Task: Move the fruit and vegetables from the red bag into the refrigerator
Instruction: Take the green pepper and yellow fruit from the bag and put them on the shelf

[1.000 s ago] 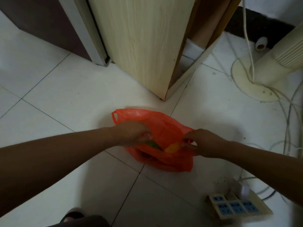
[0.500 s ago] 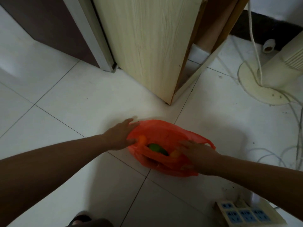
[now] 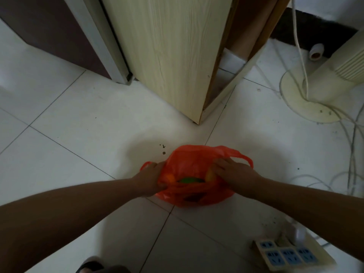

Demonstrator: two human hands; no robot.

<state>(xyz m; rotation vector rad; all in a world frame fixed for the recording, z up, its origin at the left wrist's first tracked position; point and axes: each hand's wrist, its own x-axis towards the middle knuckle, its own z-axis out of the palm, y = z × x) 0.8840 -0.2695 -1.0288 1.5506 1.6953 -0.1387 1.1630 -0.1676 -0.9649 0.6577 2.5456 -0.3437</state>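
A red plastic bag (image 3: 187,160) lies on the white tiled floor in front of me. My left hand (image 3: 150,179) grips the bag's left edge. My right hand (image 3: 232,171) grips the right edge by the handle loop, and the mouth is pulled apart. Inside I see a green fruit (image 3: 190,180), an orange one (image 3: 170,177) at the left and a yellow one (image 3: 209,175) under my right fingers. The dark-fronted refrigerator (image 3: 65,36) stands at the back left with its door closed.
A light wooden cabinet (image 3: 173,56) stands straight ahead, its corner near the bag. A cream fan base (image 3: 307,99) with loose cables sits at the right. A power strip (image 3: 285,255) lies on the floor at the lower right.
Both hands have taken the bag's edges and spread the mouth wider. The right hand moved from inside the bag to its right rim, and more of the fruit shows.
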